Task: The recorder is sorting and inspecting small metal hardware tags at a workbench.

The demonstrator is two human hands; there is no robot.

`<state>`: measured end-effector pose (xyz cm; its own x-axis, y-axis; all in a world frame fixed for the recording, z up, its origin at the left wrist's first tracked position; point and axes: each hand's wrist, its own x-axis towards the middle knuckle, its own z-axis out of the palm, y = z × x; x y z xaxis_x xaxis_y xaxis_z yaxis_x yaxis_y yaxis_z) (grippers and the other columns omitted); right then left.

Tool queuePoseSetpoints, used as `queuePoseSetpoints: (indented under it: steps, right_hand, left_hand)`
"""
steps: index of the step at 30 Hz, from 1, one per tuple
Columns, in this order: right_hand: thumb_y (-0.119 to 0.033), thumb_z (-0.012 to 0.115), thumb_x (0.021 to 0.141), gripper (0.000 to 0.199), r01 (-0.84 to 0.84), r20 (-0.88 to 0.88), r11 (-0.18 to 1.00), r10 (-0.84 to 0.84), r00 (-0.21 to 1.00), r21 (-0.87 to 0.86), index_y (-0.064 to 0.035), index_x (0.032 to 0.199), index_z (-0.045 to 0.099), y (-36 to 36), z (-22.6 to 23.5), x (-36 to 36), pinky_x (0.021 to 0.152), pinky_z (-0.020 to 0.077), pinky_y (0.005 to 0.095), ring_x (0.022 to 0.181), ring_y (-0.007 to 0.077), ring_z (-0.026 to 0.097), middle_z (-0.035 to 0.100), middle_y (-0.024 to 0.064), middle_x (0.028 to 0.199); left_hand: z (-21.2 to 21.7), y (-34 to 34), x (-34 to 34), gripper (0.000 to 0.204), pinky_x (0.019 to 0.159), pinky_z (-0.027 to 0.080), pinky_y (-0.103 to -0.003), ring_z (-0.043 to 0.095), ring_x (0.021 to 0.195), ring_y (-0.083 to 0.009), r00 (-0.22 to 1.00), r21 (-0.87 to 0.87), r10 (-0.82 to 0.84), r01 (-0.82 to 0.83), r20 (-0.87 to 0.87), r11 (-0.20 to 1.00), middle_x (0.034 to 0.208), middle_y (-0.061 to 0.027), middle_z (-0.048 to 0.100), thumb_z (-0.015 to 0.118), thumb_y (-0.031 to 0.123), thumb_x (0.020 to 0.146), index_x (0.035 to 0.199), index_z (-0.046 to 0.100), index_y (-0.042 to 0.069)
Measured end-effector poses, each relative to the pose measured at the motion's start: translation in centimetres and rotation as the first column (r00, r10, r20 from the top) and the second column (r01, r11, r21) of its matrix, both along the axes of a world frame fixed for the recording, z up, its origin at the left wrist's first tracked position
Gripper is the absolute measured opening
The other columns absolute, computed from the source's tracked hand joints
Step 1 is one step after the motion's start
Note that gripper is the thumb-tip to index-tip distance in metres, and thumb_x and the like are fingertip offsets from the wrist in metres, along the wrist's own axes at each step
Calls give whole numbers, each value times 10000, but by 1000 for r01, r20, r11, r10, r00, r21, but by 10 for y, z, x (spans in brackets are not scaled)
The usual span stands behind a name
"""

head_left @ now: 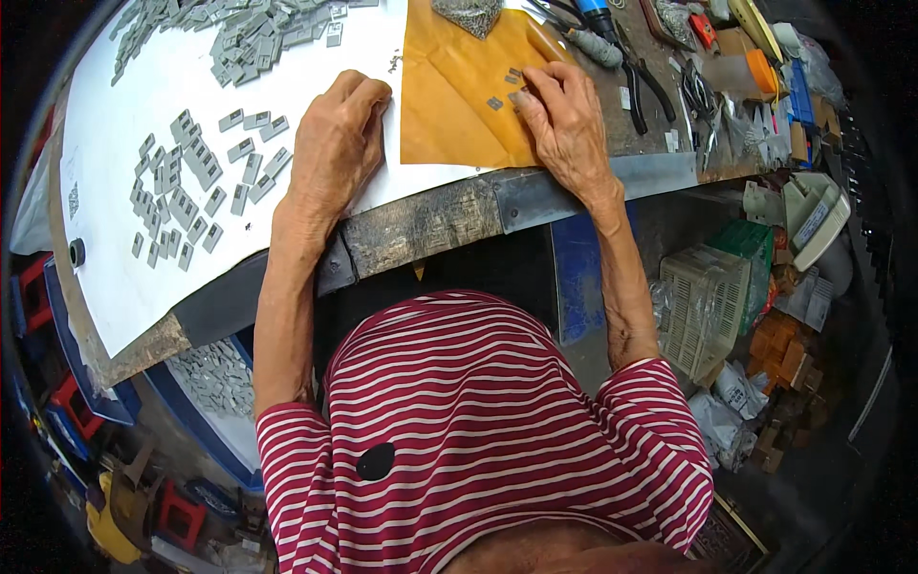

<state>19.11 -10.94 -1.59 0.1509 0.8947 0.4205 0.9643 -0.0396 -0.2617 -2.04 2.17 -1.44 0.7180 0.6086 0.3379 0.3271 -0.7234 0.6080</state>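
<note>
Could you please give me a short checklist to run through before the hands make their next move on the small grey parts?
1. Right hand fingertips on a small grey part on the orange sheet: ok.
2. Left hand resting on the white sheet, holding something: cannot tell.
3. Sorted grey pieces lying within the white sheet: ok.
4. Pliers apart from the right hand: ok.
5. Part's orientation: cannot tell.

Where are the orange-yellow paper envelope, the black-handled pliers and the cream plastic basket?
orange-yellow paper envelope (pixel 449 105): head view, bare middle.
black-handled pliers (pixel 639 81): head view, on a handle.
cream plastic basket (pixel 703 306): head view, slatted side wall.
</note>
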Motion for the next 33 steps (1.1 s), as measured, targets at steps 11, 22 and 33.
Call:
queuePoseSetpoints:
  steps: [11, 22, 33]
  right_hand:
    - [-116, 563, 798, 241, 30, -146, 999, -25, 989, 37, 13, 1002, 574, -23, 1, 9, 783, 413, 370, 887, 288, 499, 502, 142, 958]
    - [-129, 605, 769, 237, -35, -120, 998, 42, 992, 60, -47, 991, 602, -32, -5, -12, 727, 414, 355, 809, 239, 522, 504, 110, 932]
    - [-194, 598, 776, 281, -32, 53, 999, 32, 998, 7, -84, 1034, 588, -25, -5, -20, 756, 382, 368, 891, 255, 488, 497, 108, 976]
  left_hand:
    - [0, 1, 2, 85, 606, 454, -349, 557, 661, -280, 999, 23, -18, 17, 26, 1000, 813, -123, 551, 541, -9, 776, 857, 567, -1]
    - [-4, 3, 3, 68, 593, 470, -329, 574, 656, -256, 999, -9, -18, 19, 50, 1000, 785, -109, 553, 560, 10, 789, 855, 568, 0]
    - [-3, 4, 3, 67, 590, 471, -323, 575, 645, -254, 998, -4, -33, 33, 47, 999, 781, -111, 558, 559, 10, 789, 853, 572, -5]
